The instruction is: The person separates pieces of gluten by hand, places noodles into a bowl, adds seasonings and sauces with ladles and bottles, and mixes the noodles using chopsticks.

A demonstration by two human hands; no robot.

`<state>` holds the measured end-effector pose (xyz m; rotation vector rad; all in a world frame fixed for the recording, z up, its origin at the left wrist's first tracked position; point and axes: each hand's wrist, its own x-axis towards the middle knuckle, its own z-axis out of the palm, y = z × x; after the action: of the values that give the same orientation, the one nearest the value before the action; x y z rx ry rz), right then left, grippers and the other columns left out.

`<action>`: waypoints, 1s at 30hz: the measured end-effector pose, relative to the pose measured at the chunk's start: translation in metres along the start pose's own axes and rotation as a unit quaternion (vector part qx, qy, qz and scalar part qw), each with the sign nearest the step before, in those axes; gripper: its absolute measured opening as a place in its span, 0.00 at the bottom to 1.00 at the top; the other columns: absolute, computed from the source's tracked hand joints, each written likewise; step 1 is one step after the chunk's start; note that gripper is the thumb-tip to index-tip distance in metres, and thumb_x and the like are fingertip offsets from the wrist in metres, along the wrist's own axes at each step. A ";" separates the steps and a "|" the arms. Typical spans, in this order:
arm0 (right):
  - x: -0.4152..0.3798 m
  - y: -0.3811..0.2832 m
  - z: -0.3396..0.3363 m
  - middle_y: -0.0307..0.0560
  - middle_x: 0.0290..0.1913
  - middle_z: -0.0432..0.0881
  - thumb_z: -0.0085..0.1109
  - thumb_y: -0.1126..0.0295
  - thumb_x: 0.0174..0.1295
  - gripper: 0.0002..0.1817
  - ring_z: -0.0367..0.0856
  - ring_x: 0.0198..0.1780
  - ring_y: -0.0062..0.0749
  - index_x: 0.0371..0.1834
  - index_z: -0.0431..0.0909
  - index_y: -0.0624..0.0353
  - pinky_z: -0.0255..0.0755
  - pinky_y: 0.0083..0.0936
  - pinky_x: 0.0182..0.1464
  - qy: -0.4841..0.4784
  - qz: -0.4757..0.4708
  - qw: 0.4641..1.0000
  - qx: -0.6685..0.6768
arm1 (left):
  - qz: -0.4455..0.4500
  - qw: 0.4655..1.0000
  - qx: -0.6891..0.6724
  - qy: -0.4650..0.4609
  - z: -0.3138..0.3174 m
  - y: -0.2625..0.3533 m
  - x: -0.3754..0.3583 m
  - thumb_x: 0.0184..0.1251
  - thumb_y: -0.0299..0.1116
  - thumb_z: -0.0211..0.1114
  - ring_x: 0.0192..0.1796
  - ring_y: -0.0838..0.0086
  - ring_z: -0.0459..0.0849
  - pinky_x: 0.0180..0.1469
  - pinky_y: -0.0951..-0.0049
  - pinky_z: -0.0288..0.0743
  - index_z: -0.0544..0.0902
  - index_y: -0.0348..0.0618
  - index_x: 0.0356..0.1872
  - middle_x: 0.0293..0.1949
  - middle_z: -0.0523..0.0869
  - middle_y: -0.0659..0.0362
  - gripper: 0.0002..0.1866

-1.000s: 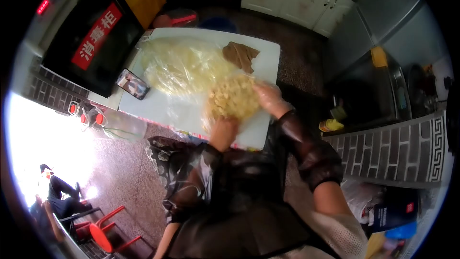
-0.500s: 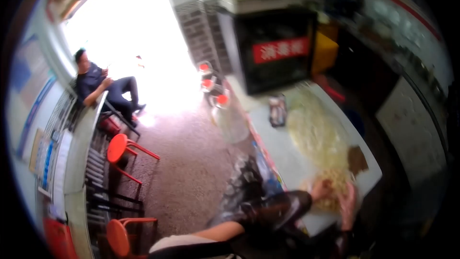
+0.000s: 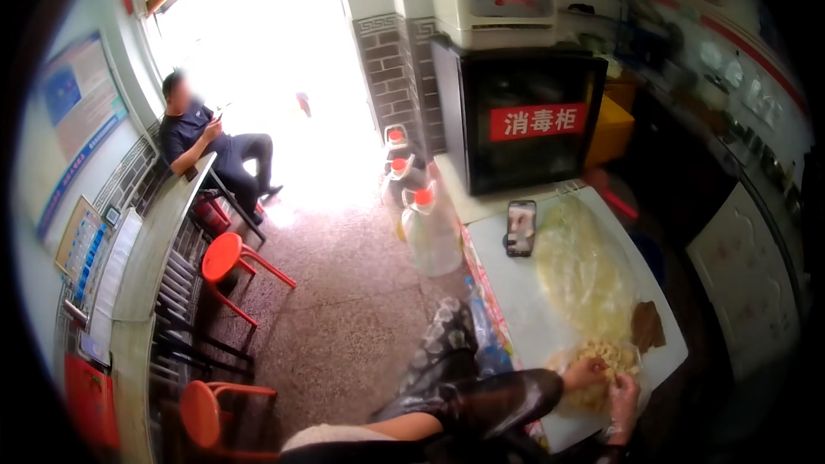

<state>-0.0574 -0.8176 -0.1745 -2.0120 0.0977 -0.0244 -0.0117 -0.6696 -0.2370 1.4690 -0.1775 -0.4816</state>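
Note:
My left hand (image 3: 587,374) and my right hand (image 3: 624,397) meet over a heap of small pale-yellow food pieces (image 3: 608,350) on the white table. Fingers of both hands are pinched together around what looks like one small piece from the heap; its exact kind is too small to tell. Thin clear plastic seems to cover my right hand. Beyond the heap lies a large clear plastic bag (image 3: 584,266) with pale yellow-green contents. A brown flat scrap (image 3: 647,326) rests right of the heap. Dark shiny sleeves cover my forearms.
A phone (image 3: 520,228) lies on the white table (image 3: 498,279). Behind stands a black cabinet (image 3: 533,155) with a white appliance (image 3: 494,4) on top. Large plastic jugs (image 3: 432,236) stand on the floor. Red stools (image 3: 225,258) line the left counter, where a person (image 3: 193,133) sits holding a phone.
The view has shifted and sharpened, so the scene sits slightly lower and to the right. My hands have come closer together, fingertips meeting above the heap.

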 end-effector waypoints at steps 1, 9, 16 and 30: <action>0.000 -0.004 0.001 0.37 0.30 0.72 0.52 0.83 0.50 0.08 0.70 0.31 0.21 0.35 0.71 0.64 0.67 0.17 0.35 0.021 -0.020 0.999 0.012 | 0.025 0.999 -0.008 0.026 0.002 -0.002 0.001 0.58 0.36 0.68 0.32 0.80 0.74 0.32 0.78 0.69 0.78 0.39 0.41 0.29 0.77 0.64 0.15; 0.035 0.088 -0.002 0.38 0.25 0.69 0.54 0.74 0.55 0.04 0.67 0.27 0.20 0.30 0.70 0.62 0.64 0.21 0.30 0.128 -0.077 0.984 0.102 | 0.001 0.994 -0.085 0.070 0.014 -0.017 0.003 0.65 0.38 0.63 0.31 0.83 0.72 0.30 0.78 0.66 0.78 0.41 0.40 0.31 0.78 0.64 0.11; 0.015 0.016 -0.021 0.37 0.26 0.70 0.54 0.73 0.59 0.04 0.66 0.28 0.21 0.33 0.69 0.60 0.65 0.19 0.34 0.087 -0.022 0.990 0.107 | -0.037 0.992 -0.099 0.068 -0.009 0.009 -0.004 0.63 0.44 0.64 0.30 0.81 0.71 0.30 0.79 0.65 0.76 0.44 0.47 0.32 0.78 0.64 0.18; 0.009 0.017 -0.008 0.38 0.34 0.68 0.51 0.67 0.63 0.08 0.68 0.36 0.25 0.34 0.67 0.59 0.65 0.21 0.43 0.174 -0.057 0.970 0.160 | -0.052 0.989 -0.065 0.123 0.006 0.038 -0.016 0.51 0.38 0.68 0.33 0.74 0.80 0.39 0.70 0.74 0.84 0.38 0.37 0.29 0.84 0.55 0.16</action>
<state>-0.0500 -0.8330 -0.1867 -1.6710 0.1881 -0.4403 -0.0207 -0.6670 -0.1967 1.4013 0.1242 -0.3854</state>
